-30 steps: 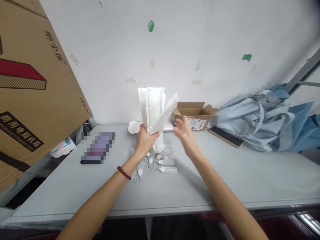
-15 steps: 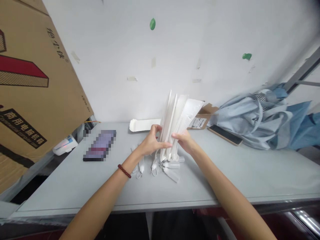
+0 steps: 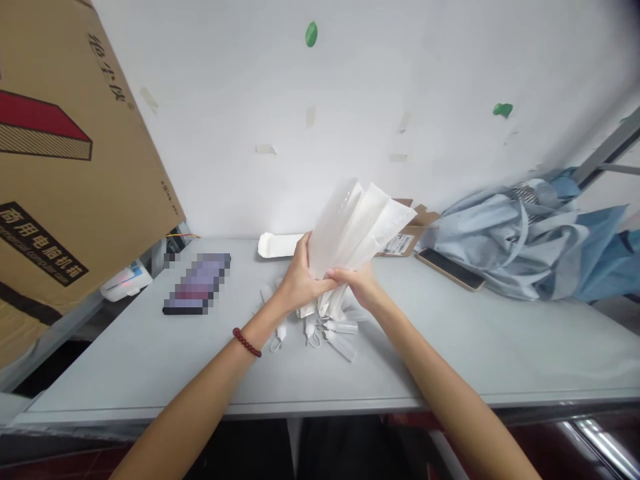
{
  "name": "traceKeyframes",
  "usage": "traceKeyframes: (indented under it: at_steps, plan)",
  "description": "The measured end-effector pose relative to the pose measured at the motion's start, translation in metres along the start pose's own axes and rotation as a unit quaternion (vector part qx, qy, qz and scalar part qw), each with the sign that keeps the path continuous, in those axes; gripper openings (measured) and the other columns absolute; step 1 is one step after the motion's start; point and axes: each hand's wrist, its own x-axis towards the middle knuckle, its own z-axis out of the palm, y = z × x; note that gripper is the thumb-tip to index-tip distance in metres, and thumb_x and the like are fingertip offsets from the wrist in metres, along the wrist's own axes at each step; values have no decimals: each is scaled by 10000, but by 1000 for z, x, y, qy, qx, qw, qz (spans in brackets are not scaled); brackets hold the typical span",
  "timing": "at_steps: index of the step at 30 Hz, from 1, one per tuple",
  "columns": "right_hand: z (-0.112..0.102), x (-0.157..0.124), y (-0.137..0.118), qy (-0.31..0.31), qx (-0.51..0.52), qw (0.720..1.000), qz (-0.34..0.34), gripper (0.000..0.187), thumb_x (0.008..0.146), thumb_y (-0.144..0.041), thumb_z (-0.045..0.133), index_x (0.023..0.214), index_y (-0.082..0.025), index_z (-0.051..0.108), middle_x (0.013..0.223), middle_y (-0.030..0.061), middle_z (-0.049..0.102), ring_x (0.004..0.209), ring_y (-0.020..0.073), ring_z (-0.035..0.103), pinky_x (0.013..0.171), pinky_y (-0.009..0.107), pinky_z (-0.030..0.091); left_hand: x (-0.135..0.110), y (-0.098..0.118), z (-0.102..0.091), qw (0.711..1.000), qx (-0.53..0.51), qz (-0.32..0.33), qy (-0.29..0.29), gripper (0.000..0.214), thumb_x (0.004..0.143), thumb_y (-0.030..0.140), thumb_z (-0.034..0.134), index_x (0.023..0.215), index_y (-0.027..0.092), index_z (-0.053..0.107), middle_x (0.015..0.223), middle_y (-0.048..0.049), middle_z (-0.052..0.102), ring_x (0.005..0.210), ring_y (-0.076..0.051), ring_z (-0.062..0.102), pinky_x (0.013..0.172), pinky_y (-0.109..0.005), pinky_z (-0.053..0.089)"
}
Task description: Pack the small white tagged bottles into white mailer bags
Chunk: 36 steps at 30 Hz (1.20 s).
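Several flat, white translucent plastic sleeves (image 3: 357,223) are fanned out above the table, leaning to the right. My left hand (image 3: 303,277) is closed round their left side, its thumb across the front. From the right, my right hand (image 3: 356,279) grips the same bunch, thumb in front and fingers hidden behind. The two thumbs nearly meet. Below the hands, small clear plastic bottles (image 3: 341,346) with white nozzles and looped strings lie on the table; some are partly hidden by my hands and the sleeves.
A white open tray (image 3: 280,246) lies by the wall. Behind the sleeves is a small cardboard box (image 3: 400,241). A phone (image 3: 450,269) and a crumpled blue cloth bag (image 3: 505,240) are on the right. A pixelated dark device (image 3: 197,283) and a large carton (image 3: 75,167) are on the left.
The bunch of sleeves has spread out, its left part now turned broad side toward me. My left hand has shifted up a little against it. The view has tipped slightly.
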Motion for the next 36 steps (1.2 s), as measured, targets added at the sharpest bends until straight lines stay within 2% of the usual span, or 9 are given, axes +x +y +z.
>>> traceKeyframes:
  at_steps: [4,6,9,12,16,21,28,32,36]
  plan:
    - [-6,-2,-3,35,5,999,5,494,586,-228,764,1065,-199,647,1045,49,709,1056,293,614,925,433,488,0,3,-10,993,-28,-31,-115,1005,621,323,805,1428,257,211,1424,-120,380,1311,-306,378,1037,-422,389]
    - [-10,-2,-5,47,20,999,21,501,592,-224,760,1079,-196,646,1015,54,716,1047,301,619,904,432,498,1,1,-15,990,-27,-45,-134,1010,615,318,810,1436,285,223,1428,-108,387,1303,-313,389,1030,-435,394]
    - [-13,-2,-8,53,35,997,36,540,587,-225,767,1111,-194,640,942,59,728,1043,313,622,867,427,514,3,-5,-19,994,-18,-49,-94,949,590,290,823,1396,256,322,1410,-109,423,1280,-313,416,1032,-438,389]
    - [-14,0,-10,66,47,996,23,565,581,-221,772,1128,-203,633,916,46,730,1032,304,630,859,410,515,5,-10,-20,997,-28,-67,-18,758,618,278,797,1287,204,449,1303,-104,530,1198,-295,500,989,-420,427]
    - [-16,2,-10,111,51,992,21,525,583,-217,766,1094,-212,645,903,21,727,963,276,651,840,383,515,9,-15,-25,991,-34,-100,83,558,629,252,767,1134,180,539,1108,-78,634,1036,-273,600,894,-408,479]
    - [-22,4,-9,149,58,987,10,437,582,-207,765,1010,-198,674,850,11,713,930,250,644,811,350,512,14,-17,-32,975,11,-59,213,518,585,201,760,1062,186,560,1046,-48,632,1004,-252,598,892,-386,470]
    - [-23,4,-8,157,51,986,19,393,565,-211,775,946,-192,681,805,9,698,898,246,638,779,347,508,16,-21,-38,971,-26,-38,234,485,615,227,745,1061,183,558,1028,-48,634,985,-244,603,875,-370,479]
    - [-23,4,-8,160,41,986,12,364,566,-219,779,916,-190,682,791,13,698,912,252,637,791,352,505,16,-22,-39,973,-27,-31,225,513,631,251,756,1095,192,546,1069,-56,625,1028,-253,591,905,-382,470]
    - [-19,3,-8,154,34,987,13,315,587,-239,771,884,-191,679,847,24,713,948,260,638,808,357,509,13,-17,-30,978,-50,-42,201,604,655,313,770,1180,213,489,1172,-74,587,1120,-268,556,973,-406,435]
